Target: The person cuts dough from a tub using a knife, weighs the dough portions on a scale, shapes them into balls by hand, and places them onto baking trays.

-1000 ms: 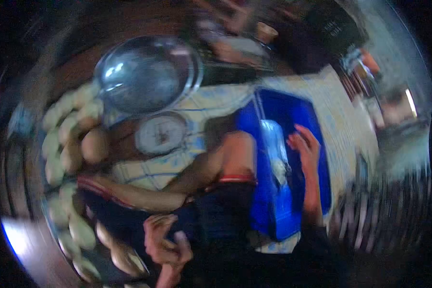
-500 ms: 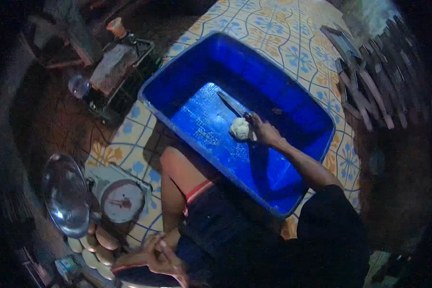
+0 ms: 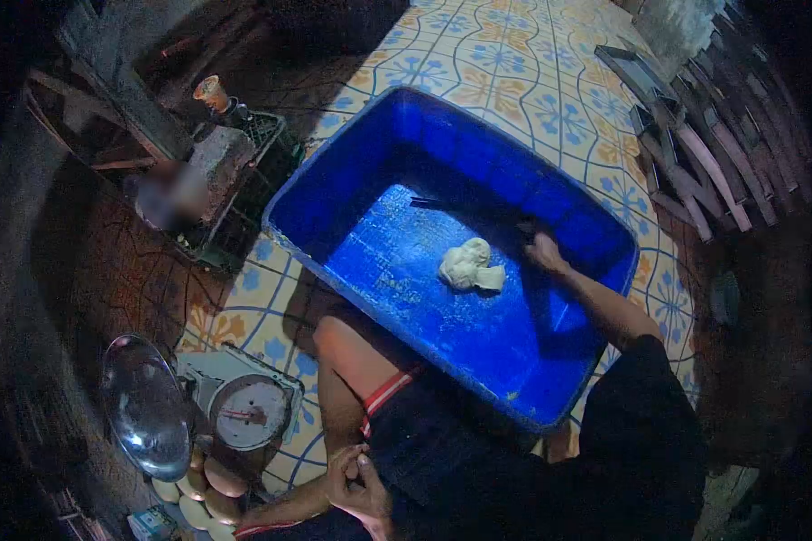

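Observation:
My right hand [image 3: 545, 252] is closed round the dark handle of a knife [image 3: 469, 213] inside a large blue plastic tub [image 3: 406, 311]. The dark blade points left, just above the tub's bottom, and is partly lost in shadow. Left of this hand, apart from it, a lump of pale dough [image 3: 465, 263] with a flat cut-looking piece at its right side lies on the tub floor. My left hand [image 3: 359, 487] is down by my lap, outside the tub, its fingers curled in toward the thumb. Anything between those fingers is too small or hidden to tell.
A dial scale [image 3: 247, 411] stands on the patterned tiles [image 3: 514, 41] at lower left. Beside it are a shiny metal bowl [image 3: 149, 406] and several rounded tan objects [image 3: 226, 478]. A dark crate [image 3: 260, 149] is at upper left; long metal troughs [image 3: 695, 144] are stacked at right.
My right hand has drawn back to the right with the knife, away from the dough. The dough now shows a flat piece at its right side. My left hand stays curled by my lap.

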Available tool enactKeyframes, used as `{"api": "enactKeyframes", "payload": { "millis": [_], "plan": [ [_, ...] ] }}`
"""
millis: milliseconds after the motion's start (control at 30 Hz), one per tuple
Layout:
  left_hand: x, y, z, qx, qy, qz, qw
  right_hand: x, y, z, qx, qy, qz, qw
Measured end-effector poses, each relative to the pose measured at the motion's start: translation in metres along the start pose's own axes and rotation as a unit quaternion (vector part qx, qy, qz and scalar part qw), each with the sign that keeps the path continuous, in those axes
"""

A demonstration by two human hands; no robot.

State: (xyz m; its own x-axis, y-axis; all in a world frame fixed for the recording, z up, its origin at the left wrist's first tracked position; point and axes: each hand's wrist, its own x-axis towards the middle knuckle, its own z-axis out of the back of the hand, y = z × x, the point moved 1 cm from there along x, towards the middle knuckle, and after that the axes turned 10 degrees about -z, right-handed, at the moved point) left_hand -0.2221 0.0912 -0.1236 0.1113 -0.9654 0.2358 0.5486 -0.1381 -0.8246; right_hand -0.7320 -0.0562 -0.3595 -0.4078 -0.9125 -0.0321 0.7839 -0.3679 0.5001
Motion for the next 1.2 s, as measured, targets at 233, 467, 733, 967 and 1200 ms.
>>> {"api": "enactKeyframes", "payload": {
  "millis": [233,467,733,967,1200],
  "plan": [
    [0.006,0.012,0.006,-0.018,-0.009,0.003,1.0,0.024,-0.001,0.001,-0.004,-0.008,-0.096,0.995],
    [-0.002,0.042,0.014,-0.136,-0.075,0.107,0.982,0.009,0.106,0.119,0.338,-0.002,-0.08,0.938],
    [0.001,0.046,0.032,-0.146,-0.095,0.083,0.981,-0.003,0.117,0.135,0.86,0.06,-0.097,0.498],
    [-0.014,0.063,0.024,-0.234,-0.119,0.151,0.953,-0.037,0.18,0.096,0.035,0.031,0.081,0.996],
    [-0.011,0.038,0.033,-0.23,-0.084,0.121,0.962,-0.053,0.149,-0.053,-0.106,-0.021,0.104,0.989]
  ]
}}
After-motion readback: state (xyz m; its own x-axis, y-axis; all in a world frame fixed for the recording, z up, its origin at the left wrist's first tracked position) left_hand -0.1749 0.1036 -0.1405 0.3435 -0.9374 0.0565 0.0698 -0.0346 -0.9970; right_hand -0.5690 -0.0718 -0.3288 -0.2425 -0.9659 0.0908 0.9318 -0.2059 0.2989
